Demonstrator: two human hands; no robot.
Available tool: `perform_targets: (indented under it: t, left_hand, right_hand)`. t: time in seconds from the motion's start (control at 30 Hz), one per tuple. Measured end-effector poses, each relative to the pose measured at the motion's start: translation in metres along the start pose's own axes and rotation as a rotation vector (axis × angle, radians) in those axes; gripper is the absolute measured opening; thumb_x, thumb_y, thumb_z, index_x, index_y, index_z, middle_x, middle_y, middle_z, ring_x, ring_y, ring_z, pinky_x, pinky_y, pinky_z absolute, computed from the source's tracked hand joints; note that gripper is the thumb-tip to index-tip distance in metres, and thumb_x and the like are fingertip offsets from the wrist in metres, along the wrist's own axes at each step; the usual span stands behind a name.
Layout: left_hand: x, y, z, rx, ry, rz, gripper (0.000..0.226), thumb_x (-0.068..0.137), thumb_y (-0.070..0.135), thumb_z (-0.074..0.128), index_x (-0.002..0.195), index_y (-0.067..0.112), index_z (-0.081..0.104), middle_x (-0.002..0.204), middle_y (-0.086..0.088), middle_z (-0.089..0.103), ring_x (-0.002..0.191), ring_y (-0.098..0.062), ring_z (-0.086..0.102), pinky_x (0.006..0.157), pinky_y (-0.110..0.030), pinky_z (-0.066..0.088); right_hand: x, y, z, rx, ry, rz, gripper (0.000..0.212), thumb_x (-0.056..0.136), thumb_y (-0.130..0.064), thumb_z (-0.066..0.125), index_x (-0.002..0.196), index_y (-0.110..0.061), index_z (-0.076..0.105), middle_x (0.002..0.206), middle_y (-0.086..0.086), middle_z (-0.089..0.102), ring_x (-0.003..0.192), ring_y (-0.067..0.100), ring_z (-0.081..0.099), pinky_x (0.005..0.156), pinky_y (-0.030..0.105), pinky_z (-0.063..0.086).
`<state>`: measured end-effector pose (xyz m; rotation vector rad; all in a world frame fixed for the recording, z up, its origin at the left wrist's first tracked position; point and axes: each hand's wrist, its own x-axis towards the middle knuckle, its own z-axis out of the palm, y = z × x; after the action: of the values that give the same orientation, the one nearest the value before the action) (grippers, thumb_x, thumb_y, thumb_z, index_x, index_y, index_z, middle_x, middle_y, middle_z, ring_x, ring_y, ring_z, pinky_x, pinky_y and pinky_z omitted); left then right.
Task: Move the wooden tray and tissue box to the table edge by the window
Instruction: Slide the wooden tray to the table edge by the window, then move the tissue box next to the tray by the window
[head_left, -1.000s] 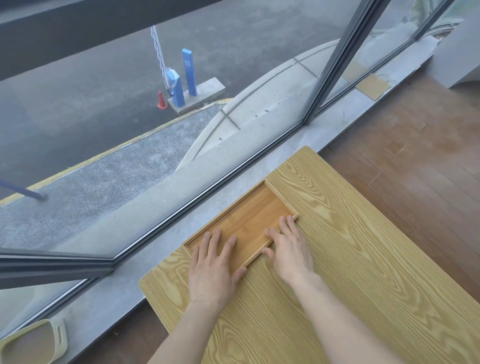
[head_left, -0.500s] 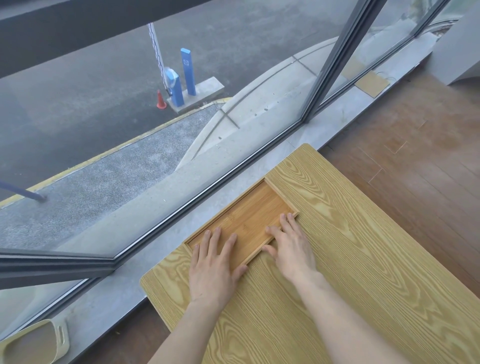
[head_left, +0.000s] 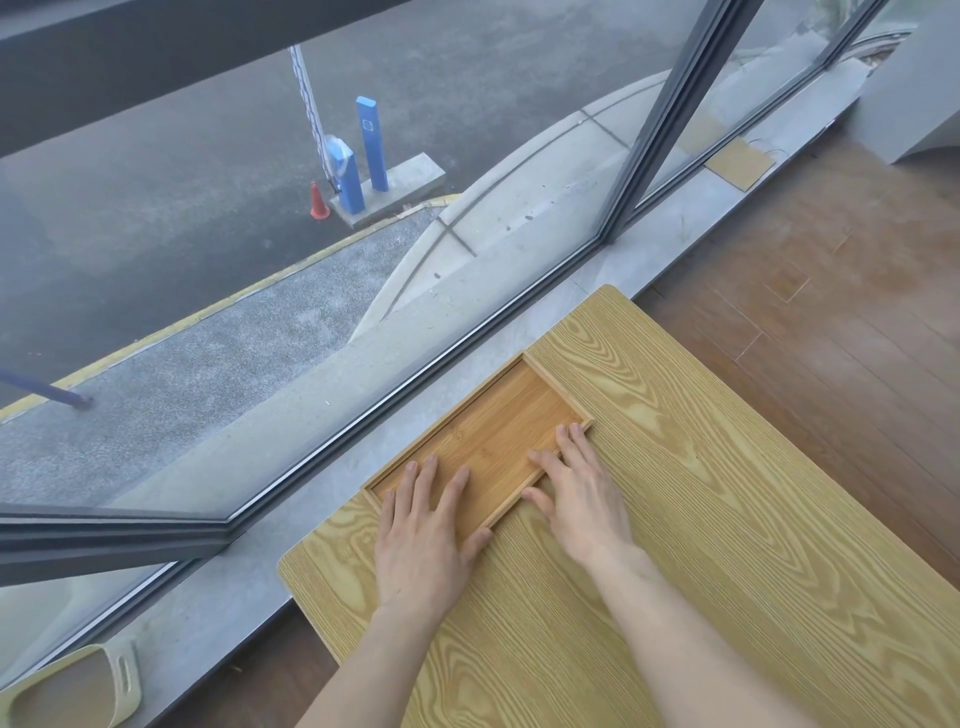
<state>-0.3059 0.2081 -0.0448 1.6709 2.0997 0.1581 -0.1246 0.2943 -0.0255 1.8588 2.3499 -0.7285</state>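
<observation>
A shallow, empty wooden tray (head_left: 498, 415) lies on the light wood-grain table (head_left: 701, 493), flush with the table edge by the window. My left hand (head_left: 423, 525) rests flat on the tray's near left part, fingers spread and thumb against its near rim. Over the tray's near right corner lies my right hand (head_left: 576, 493), its fingertips inside the tray and its thumb on the table. Neither hand grips anything. No tissue box is in view.
A grey stone sill (head_left: 322, 519) and a large window run along the table's far edge. On the sill at the bottom left sits a pale green container (head_left: 72, 696). Brown wooden floor (head_left: 831, 312) lies to the right.
Both hands and the tray stay in nearly the same place. The right hand's fingers have crept slightly further onto the tray.
</observation>
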Motion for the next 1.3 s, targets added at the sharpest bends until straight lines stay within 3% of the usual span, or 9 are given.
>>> perform_targets:
  t: [0.2,0.37,0.6,0.73,0.93,1.3]
  left_hand:
    - [0.001,0.001,-0.001,0.024,0.006,0.016,0.076,0.089,0.072,0.046,0.155,0.041,0.025,0.169,0.001,0.016,0.157,-0.021,0.005,0.127,-0.044,0.015]
    - [0.007,0.006,-0.009,0.096,0.052,0.113,0.079,0.089,0.077,0.036,0.157,0.036,0.028,0.168,-0.003,0.024,0.157,-0.026,0.01,0.127,-0.046,0.008]
    - [0.024,0.027,-0.029,0.148,0.005,0.214,0.099,0.076,0.096,0.016,0.159,0.044,0.005,0.171,-0.001,-0.008,0.153,-0.024,-0.028,0.123,-0.056,-0.014]
    - [0.029,0.047,-0.043,0.153,-0.036,0.27,0.107,0.068,0.101,0.01,0.158,0.046,-0.007,0.169,-0.001,-0.021,0.148,-0.025,-0.037,0.12,-0.058,-0.018]
    - [0.018,0.094,-0.054,0.172,-0.041,0.404,0.106,0.069,0.101,0.011,0.156,0.046,-0.015,0.167,-0.001,-0.027,0.147,-0.023,-0.039,0.12,-0.059,-0.017]
    - [-0.067,0.239,-0.005,0.187,-0.114,0.66,0.107,0.069,0.1,0.016,0.156,0.047,-0.016,0.168,0.0,-0.025,0.149,-0.022,-0.036,0.119,-0.055,-0.023]
  right_hand:
    - [-0.005,0.0,0.0,-0.032,0.01,-0.002,0.066,0.095,-0.056,0.059,0.152,-0.026,0.042,0.17,0.012,0.013,0.158,0.024,0.001,0.126,0.046,0.022]
    - [-0.015,0.002,-0.006,-0.106,0.052,0.041,0.085,0.09,-0.079,0.031,0.159,-0.03,0.025,0.171,0.012,0.001,0.157,0.027,-0.006,0.128,0.053,0.009]
    - [-0.037,0.015,-0.031,-0.19,0.104,0.164,0.096,0.081,-0.092,0.007,0.159,-0.04,-0.008,0.168,0.01,-0.017,0.154,0.03,-0.023,0.122,0.061,-0.014]
    - [-0.06,0.032,-0.05,-0.187,0.14,0.234,0.098,0.079,-0.095,0.007,0.156,-0.041,-0.021,0.167,0.012,-0.023,0.152,0.032,-0.026,0.12,0.064,-0.014]
    - [-0.114,0.065,-0.069,-0.167,0.199,0.356,0.099,0.079,-0.095,0.009,0.154,-0.041,-0.026,0.166,0.012,-0.026,0.151,0.032,-0.029,0.121,0.062,-0.015]
    - [-0.281,0.173,-0.084,-0.104,0.334,0.648,0.097,0.079,-0.094,0.01,0.157,-0.043,-0.015,0.168,0.007,-0.022,0.154,0.028,-0.024,0.124,0.056,-0.012]
